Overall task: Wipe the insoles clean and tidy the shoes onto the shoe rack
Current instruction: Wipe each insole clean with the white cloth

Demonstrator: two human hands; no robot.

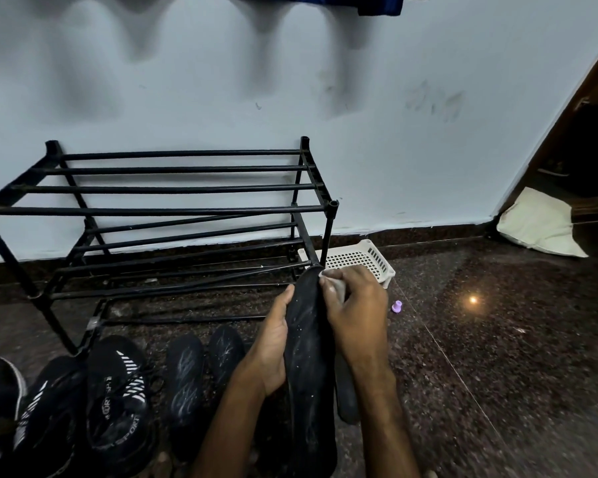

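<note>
**Insole under the cloth, in front of the rack**

The left hand (273,343) is gripping a black insole (308,357) by its left edge, fingers curled round it, above the floor (497,339). The right hand (358,315) is pinching a pale cloth (336,285) and pressing it on the insole's far end. The shoe rack (173,210) is standing along the floor's wall edge. Two black shoes (118,401) are sitting in front of it at the near-left, two more insoles (185,377) lying just beside them. A white basket (359,258) is lying by the rack's right end.
</note>
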